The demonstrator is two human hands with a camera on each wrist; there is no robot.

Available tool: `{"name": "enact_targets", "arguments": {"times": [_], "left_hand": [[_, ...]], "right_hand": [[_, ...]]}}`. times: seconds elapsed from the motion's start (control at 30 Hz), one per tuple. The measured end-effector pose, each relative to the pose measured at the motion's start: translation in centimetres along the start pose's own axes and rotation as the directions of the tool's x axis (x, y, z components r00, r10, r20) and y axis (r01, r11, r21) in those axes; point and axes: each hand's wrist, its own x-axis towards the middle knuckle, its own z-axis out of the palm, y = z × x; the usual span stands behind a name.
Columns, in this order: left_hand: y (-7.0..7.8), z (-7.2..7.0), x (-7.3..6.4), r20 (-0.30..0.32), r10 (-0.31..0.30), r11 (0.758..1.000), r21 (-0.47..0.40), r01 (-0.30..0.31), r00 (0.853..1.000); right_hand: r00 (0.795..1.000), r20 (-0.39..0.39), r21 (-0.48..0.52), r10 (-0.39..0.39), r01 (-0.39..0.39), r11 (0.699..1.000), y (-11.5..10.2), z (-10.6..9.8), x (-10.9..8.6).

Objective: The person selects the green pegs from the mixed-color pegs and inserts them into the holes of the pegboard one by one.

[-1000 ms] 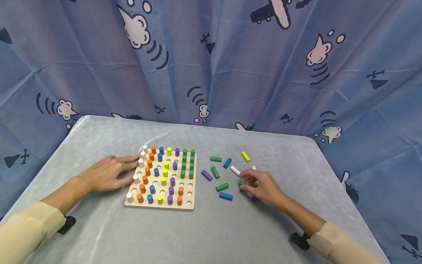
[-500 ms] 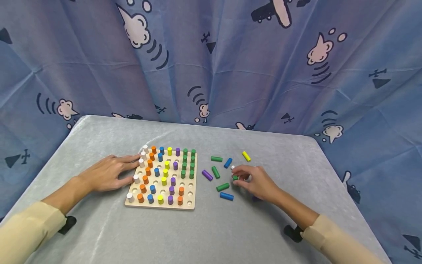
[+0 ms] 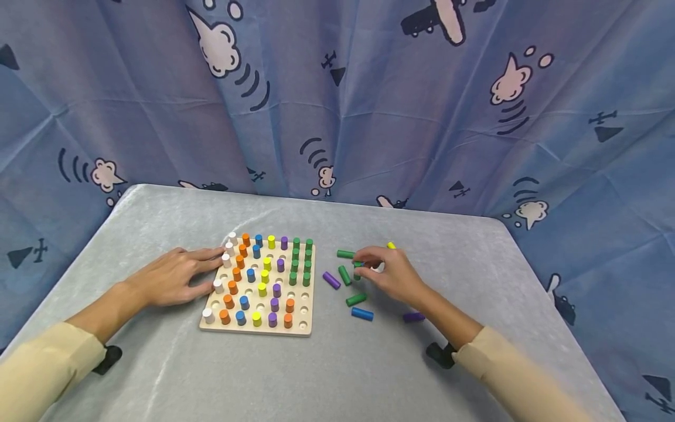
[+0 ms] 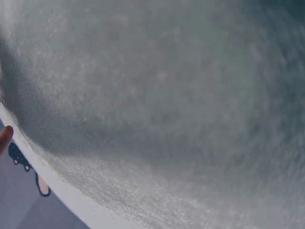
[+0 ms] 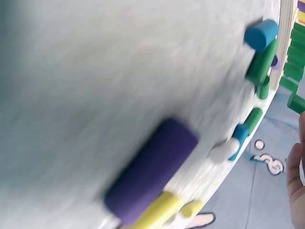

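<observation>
A wooden pegboard (image 3: 255, 330) carries columns of upright pegs in white, orange, blue, yellow, purple and green. My left hand (image 3: 171, 278) lies along its left side, fingers extended, fingertips at the edge by the white pegs. To the right of the board, my right hand (image 3: 392, 274) pinches a green peg (image 3: 357, 272) between thumb and fingers, raised above the table. The same green peg (image 5: 296, 103) shows at the right edge of the right wrist view. Beneath and beside that hand lie loose pegs, among them a purple peg (image 3: 331, 280) and a blue peg (image 3: 362, 314).
Further loose pegs lie about: a green peg (image 3: 355, 299), a yellow peg (image 3: 391, 245) partly behind the right hand, and a purple peg (image 3: 413, 317) near the right wrist. A white peg (image 5: 224, 150) shows in the right wrist view. A patterned curtain (image 3: 337, 117) hangs behind the grey-covered table (image 3: 253, 381).
My right hand has picked the green peg up off the table and carried it leftward, over the loose pegs toward the board. My left hand has stayed in place.
</observation>
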Motion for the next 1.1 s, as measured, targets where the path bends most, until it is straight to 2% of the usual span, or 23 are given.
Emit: {"name": "enact_targets", "arguments": {"times": [0.4, 0.53, 0.97, 1.1], "left_hand": [[-0.1, 0.0, 0.1, -0.014, 0.003, 1.0, 0.001, -0.003, 1.0], [0.0, -0.1, 0.2, -0.022, 0.009, 1.0, 0.005, -0.009, 1.0], [0.2, -0.2, 0.2, -0.007, -0.003, 1.0, 0.004, 0.003, 1.0], [0.1, -0.2, 0.1, -0.012, 0.004, 1.0, 0.008, -0.003, 1.0]], "right_hand": [[0.994, 0.096, 0.074, -0.045, 0.037, 0.997, -2.6, 3.2, 1.9], [0.991, 0.13, 0.094, -0.04, 0.027, 0.995, -3.5, 4.0, 2.4], [0.987, 0.143, 0.135, -0.073, 0.054, 0.989, -5.5, 5.6, 3.4], [0.983, 0.171, 0.127, -0.066, 0.044, 0.991, -6.0, 6.1, 3.6]]}}
